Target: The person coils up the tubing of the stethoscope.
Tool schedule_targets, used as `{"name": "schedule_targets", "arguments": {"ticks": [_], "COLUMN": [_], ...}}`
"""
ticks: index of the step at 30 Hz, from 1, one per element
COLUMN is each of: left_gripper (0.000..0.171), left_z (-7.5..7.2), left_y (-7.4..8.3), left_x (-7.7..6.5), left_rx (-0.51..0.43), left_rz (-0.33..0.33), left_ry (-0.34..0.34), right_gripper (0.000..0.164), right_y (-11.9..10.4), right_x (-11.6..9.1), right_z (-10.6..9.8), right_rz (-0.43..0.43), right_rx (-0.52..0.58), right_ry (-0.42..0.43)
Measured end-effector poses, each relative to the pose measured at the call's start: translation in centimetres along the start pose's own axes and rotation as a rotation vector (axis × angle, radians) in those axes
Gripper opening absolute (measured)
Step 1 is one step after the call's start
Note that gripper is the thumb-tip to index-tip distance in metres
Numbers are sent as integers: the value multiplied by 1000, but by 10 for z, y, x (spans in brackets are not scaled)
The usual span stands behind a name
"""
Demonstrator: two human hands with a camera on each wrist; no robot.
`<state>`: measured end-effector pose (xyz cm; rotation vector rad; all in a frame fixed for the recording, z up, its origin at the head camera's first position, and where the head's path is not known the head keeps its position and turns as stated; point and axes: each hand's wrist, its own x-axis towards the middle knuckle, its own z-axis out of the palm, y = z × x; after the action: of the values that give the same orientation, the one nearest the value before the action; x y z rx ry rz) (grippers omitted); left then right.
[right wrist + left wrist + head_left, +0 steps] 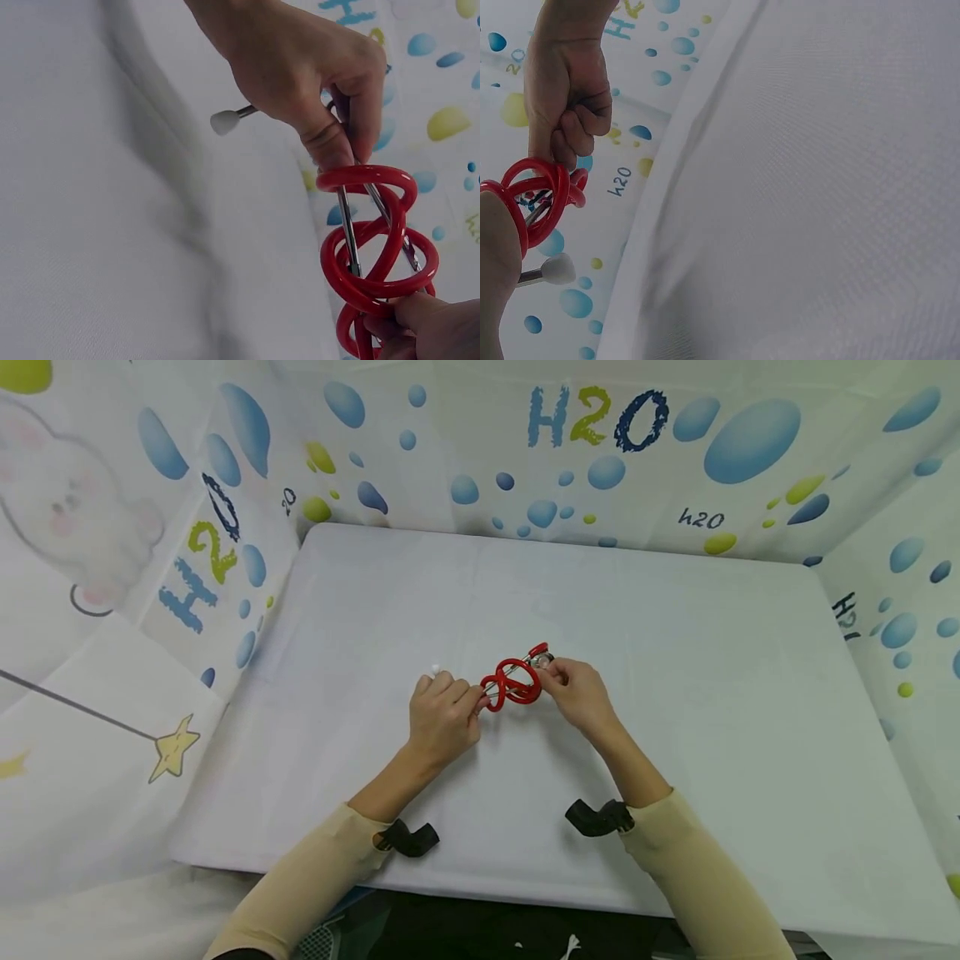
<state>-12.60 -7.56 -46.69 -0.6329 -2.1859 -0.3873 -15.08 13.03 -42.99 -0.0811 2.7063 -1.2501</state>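
A stethoscope (536, 683) with red tubing is held up in front of the person, between both hands. My left hand (446, 714) grips its metal ear tubes (348, 232), and a white ear tip (224, 122) sticks out past that hand. The red tubing (555, 214) is wound in several loops around the metal tubes. At the other end, my right hand (583, 695) pinches the stethoscope near its round metal chest piece (545, 659). The right fingers (424, 319) lie against the red loops in the right wrist view. The second ear tip is hidden.
Below the hands spreads a table (712, 710) with a white cover. Printed curtains (465, 443) with blue and green drops stand at its back and sides. A dark wrist mount (408, 839) hangs at each sleeve.
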Motion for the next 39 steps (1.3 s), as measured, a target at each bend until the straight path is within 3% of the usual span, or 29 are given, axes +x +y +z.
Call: {"name": "schedule_targets", "arguments": {"ticks": [11, 17, 27, 39], "left_gripper": [12, 12, 9, 25], "left_z": [5, 4, 7, 11], "left_y": [0, -1, -4, -8], "left_x": [-8, -8, -9, -13], "left_rx": [-50, -83, -109, -206], "left_rz": [-55, -103, -113, -133], "left_ry": [39, 51, 86, 48], "right_gripper": [23, 21, 19, 30], "right_y": [-6, -8, -7, -4], "right_x": [-1, -4, -5, -9], "right_z": [12, 16, 27, 24], "right_rz": [-37, -52, -94, 25], "right_rx": [106, 104, 109, 24], "right_ry": [153, 199, 305, 312]}}
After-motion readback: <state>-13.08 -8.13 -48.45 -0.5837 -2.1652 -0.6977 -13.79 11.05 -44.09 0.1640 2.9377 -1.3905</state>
